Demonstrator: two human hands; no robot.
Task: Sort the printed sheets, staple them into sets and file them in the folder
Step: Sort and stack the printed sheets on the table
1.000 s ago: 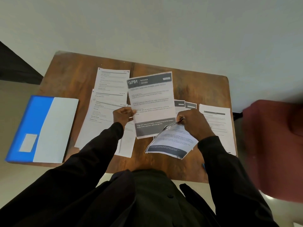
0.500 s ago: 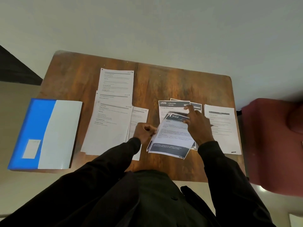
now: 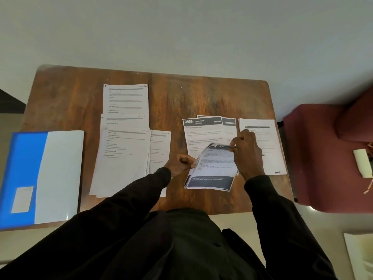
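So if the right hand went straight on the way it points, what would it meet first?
Probably the sheet headed 2659, flat on the table just beyond the right hand, which pinches the held stack at its top edge. The hand's height above that sheet is unclear.

Head-worn camera looks steeply down, close above the wooden table (image 3: 181,93)
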